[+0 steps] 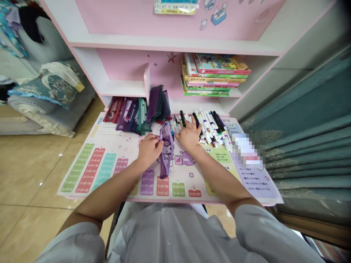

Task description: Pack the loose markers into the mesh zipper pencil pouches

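Note:
My left hand [149, 148] pinches the edge of a purple mesh pouch [166, 157], which lies lengthwise on the printed desk mat with its top parted. To the right, my right hand [189, 133] rests at the left side of a pile of markers [210, 126], its fingers spread among them. A black marker [182, 118] sticks up beside its fingers; whether the fingers grip anything is hidden. Filled mesh pouches in red [113, 109], purple [127, 113] and green [143, 115] stand at the back left. Flat dark mesh pouches [156, 104] are stacked beside them.
Books [214, 75] are piled on the shelf behind the markers. The desk mat [109, 182] shows multiplication tables. A blurred white object [248, 149] lies at the mat's right side. A green curtain [307, 128] hangs on the right, and a sofa [52, 95] stands on the left.

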A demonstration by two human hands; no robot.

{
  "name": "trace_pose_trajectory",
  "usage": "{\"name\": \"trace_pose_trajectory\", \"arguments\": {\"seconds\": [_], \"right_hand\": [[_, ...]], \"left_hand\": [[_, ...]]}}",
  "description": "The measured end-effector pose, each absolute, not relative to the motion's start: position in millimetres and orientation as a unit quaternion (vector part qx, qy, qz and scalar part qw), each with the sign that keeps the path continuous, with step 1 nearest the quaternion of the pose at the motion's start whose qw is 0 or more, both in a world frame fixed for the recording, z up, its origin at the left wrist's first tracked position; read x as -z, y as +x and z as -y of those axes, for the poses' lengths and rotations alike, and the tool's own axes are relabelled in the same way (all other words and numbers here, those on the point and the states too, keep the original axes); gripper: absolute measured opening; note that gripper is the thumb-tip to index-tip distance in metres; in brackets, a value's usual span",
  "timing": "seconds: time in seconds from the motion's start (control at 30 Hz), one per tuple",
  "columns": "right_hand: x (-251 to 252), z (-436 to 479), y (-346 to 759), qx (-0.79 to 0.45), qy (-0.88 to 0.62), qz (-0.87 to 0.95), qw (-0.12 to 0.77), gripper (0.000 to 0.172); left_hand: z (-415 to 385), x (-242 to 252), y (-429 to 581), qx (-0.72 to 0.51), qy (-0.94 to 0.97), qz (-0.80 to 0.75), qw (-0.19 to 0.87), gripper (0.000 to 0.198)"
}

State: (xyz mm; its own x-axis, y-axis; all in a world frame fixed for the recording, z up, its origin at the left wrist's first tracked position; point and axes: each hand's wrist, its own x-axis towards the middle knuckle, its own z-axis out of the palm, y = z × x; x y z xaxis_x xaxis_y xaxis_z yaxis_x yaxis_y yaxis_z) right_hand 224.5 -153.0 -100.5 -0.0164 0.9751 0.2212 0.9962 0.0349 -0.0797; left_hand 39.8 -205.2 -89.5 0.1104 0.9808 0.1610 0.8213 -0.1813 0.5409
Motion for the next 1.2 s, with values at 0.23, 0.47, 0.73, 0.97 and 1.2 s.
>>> {"name": "trace_pose_trajectory", "arguments": {"seconds": [0.23,0.47,0.73,0.97,1.2], "right_hand": [[60.8,182.1,218.8,0.013,-0.658,0.721,0.216,0.019],[17.7,235.1,208.5,-0.063,-0.586,0.783,0.198,0.02],[34.8,241.2,184.4,-0.079,-0.582,0.805,0.085,0.021],[54.6,231.3,180.3,-0.074,-0.58,0.81,0.042,0.029],[60.8,224.2,183.0,-0.095,-0.573,0.814,0.0,0.025]], "left_hand": [[204.6,91.2,38.4,-0.262,0.727,-0.618,0.147,0.032],[207.5,87.4,37.9,-0.267,0.724,-0.616,0.161,0.034],[206.8,87.8,36.4,-0.263,0.732,-0.607,0.162,0.035],[205.1,88.9,37.9,-0.249,0.736,-0.612,0.15,0.032],[204.1,87.8,37.2,-0.235,0.742,-0.61,0.147,0.032]]}}
